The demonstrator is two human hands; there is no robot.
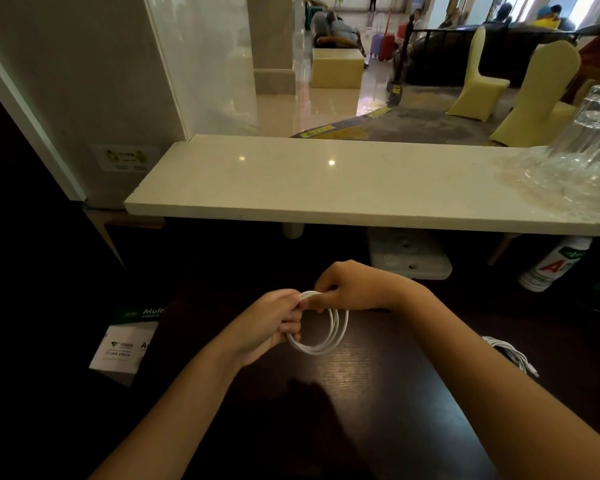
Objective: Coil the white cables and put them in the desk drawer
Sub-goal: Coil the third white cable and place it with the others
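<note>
A white cable hangs in a small coil of a few loops above the dark wooden desk. My left hand grips the coil at its upper left, fingers curled round the strands. My right hand pinches the top of the same coil, right against the left hand. A second white cable lies bunched on the desk to the right, partly hidden behind my right forearm. No drawer is in view.
A pale stone counter runs across above the desk, with clear glasses at its right end. A paper ream box sits at the desk's left edge, a white device and a wrapped roll under the counter.
</note>
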